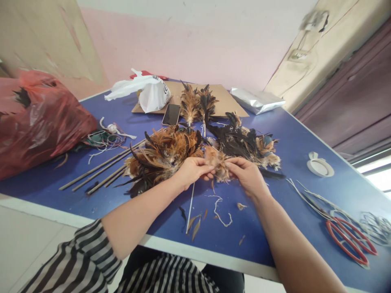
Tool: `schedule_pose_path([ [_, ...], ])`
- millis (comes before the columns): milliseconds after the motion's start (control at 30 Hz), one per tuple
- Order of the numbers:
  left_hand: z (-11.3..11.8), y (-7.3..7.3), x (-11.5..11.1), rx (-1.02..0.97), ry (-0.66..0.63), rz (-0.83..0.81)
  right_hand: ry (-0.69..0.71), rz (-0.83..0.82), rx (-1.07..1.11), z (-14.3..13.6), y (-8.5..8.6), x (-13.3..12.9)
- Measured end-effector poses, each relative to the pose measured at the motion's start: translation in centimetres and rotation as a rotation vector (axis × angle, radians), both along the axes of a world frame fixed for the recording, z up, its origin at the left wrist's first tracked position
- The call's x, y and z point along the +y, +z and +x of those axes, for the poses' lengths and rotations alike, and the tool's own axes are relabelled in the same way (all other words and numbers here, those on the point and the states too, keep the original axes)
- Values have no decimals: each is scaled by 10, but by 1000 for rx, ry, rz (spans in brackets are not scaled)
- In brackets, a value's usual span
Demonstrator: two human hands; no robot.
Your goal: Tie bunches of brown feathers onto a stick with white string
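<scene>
My left hand (194, 171) and my right hand (244, 174) meet over the middle of the table, fingertips pinched on a small tuft of light brown feathers (217, 162) between them. A thin white stick (190, 207) runs down from beneath my left hand toward the table's front edge. Beside my left hand lies a heap of orange-brown and black feathers (171, 148). Past my right hand spreads a pile of dark feathers (241, 140). Two finished-looking feather bunches (190, 103) on sticks rest farther back.
Red-handled scissors (348, 240), string (374, 226) and a roll of white tape (320, 167) lie at right. Several sticks (100, 169) and a red plastic bag (42, 122) are at left. A phone (171, 114), white bag (154, 94), cardboard (226, 101) and silver packet (256, 99) sit behind.
</scene>
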State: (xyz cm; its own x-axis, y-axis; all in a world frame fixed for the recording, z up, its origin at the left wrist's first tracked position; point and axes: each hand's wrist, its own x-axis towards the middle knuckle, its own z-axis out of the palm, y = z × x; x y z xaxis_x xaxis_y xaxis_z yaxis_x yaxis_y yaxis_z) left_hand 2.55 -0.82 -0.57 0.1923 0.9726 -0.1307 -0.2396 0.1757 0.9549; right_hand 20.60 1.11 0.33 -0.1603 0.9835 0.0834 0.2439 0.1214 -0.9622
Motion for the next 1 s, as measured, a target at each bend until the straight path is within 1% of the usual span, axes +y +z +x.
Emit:
schedule_pose_path([
  [33, -1, -1, 2, -25, 41, -15, -28, 30, -93, 7, 0, 4],
  [133, -5, -6, 8, -100, 120, -64, -7, 121, -401, 22, 1, 13],
  [233, -6, -8, 9, -166, 108, -94, 95, 179, -591, 27, 1, 15],
  [333, -4, -8, 7, -229, 53, -107, 177, 198, -718, 25, 0, 14],
  [400, -3, -8, 6, -270, 16, -121, 155, 199, -778, 22, -2, 12],
  [567, 0, -13, 6, -353, -68, -200, 1, 191, -891, 7, -10, 7],
  [667, 0, -16, 8, -386, -78, -247, -55, 186, -967, 2, -13, 5],
  [733, 0, -17, 9, -393, -51, -261, -34, 169, -950, 2, -12, 5],
  [800, 0, -17, 10, -399, -17, -258, 32, 119, -855, 6, -10, 7],
  [900, -1, -17, 12, -414, 10, -244, 124, -38, -577, 14, -5, 10],
  [1000, -2, -17, 13, -422, 18, -235, 147, -248, -226, 23, -4, 14],
])
